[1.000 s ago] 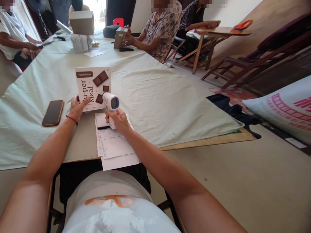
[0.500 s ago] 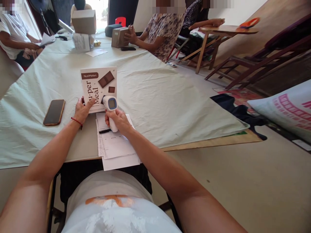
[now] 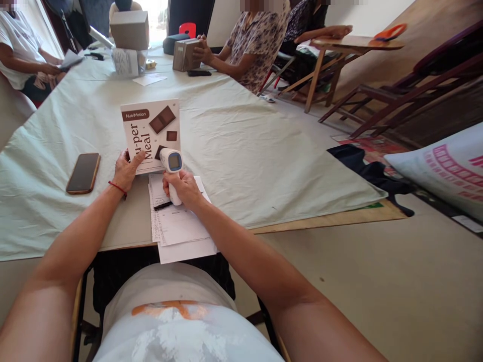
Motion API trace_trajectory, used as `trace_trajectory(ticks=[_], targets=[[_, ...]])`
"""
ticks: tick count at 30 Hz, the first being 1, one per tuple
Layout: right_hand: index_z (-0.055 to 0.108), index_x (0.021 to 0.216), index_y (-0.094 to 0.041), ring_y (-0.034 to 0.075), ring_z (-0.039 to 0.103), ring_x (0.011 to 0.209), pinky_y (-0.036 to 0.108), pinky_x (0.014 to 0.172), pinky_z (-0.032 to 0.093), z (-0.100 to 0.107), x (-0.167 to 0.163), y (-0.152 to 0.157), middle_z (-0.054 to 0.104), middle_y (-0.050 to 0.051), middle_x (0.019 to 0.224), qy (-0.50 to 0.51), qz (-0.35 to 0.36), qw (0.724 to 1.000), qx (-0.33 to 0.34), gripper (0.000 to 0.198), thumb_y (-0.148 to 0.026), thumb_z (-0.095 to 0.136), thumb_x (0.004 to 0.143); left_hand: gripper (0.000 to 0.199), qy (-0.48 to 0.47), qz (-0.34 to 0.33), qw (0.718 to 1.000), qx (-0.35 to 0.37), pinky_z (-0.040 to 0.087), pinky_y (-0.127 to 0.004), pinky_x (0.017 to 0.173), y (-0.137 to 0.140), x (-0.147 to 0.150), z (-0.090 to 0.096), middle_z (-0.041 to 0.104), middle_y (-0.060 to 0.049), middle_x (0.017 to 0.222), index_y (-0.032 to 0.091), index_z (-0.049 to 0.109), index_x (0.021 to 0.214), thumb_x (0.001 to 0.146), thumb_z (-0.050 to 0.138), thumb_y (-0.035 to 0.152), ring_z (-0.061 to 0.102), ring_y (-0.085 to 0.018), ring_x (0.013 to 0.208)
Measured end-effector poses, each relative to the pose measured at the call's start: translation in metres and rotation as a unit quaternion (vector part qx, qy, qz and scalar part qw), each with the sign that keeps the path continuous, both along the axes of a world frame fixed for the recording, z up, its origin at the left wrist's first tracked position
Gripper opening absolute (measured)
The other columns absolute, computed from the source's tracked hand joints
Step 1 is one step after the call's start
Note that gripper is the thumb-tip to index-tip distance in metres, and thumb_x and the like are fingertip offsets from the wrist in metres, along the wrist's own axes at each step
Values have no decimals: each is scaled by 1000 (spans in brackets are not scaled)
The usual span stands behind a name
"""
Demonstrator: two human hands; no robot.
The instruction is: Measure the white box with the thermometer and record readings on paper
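My left hand (image 3: 127,168) grips a white and brown NutriMotion meal box (image 3: 151,120) by its lower left corner, thumb across the front. The box is upright with chocolate pieces printed on it. In my right hand (image 3: 183,186) is a white infrared thermometer (image 3: 172,162), its small screen towards me and its head close in front of the box's lower right corner. Whether the two touch I cannot tell. Beneath my right hand lie several paper sheets (image 3: 183,226) and a black pen (image 3: 162,206). A smartphone (image 3: 83,173) rests left of my left hand.
A pale green cloth (image 3: 245,166) covers the table. At its far end are cardboard boxes (image 3: 130,31), a clear plastic container (image 3: 128,63) and a person holding a carton (image 3: 186,55). Another person (image 3: 22,55) sits far left. Wooden chairs (image 3: 377,103) and a white sack (image 3: 445,166) are on the right.
The meal box has shifted slightly left and up, tilting a little, with my left hand. My right hand and the thermometer stay almost where they were.
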State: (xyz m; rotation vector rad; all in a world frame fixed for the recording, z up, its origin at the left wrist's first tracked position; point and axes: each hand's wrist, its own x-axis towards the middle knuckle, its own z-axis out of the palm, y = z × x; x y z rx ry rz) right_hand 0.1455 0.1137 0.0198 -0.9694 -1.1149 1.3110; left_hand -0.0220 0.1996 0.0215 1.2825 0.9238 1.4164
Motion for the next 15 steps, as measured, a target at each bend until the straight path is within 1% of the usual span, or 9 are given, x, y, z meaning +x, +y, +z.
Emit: trace_trajectory(ticks=[3,6,9,12,15], targets=[[53,70,-21,9,47,44,23,43,40,0,1,0,55,-5,55,5,-1,1000,1,36,-52,71,72,71,6,5,1000,6,56,-36,86,0,0,-1,70,-12,109,14,61,101,56,88,62,68,-24,96],[51,67,-22,9,47,44,23,44,41,-1,1,-1,53,-5,52,-11,0,1000,-9,34,-50,69,74,73,14,3,1000,14,55,-37,89,-2,1,0,70,-12,111,15,59,103,56,89,62,68,-24,99],[52,73,-22,9,47,45,23,45,41,0,1,-1,53,-6,54,7,-2,1000,-7,32,-49,69,71,73,32,6,999,32,55,-38,90,-3,1,3,69,-13,113,16,57,103,57,87,65,67,-26,103],[53,81,-22,9,47,46,23,45,39,1,1,-1,53,-7,57,40,-6,999,0,32,-47,69,70,73,74,9,995,61,54,-38,92,-2,-3,7,69,-12,114,18,56,103,58,86,66,66,-27,106],[53,83,-22,9,46,46,23,46,37,2,1,1,52,-7,57,52,-23,998,14,31,-45,69,69,68,137,5,988,72,53,-38,93,4,-15,10,70,-11,109,18,58,103,60,87,61,65,-28,105]])
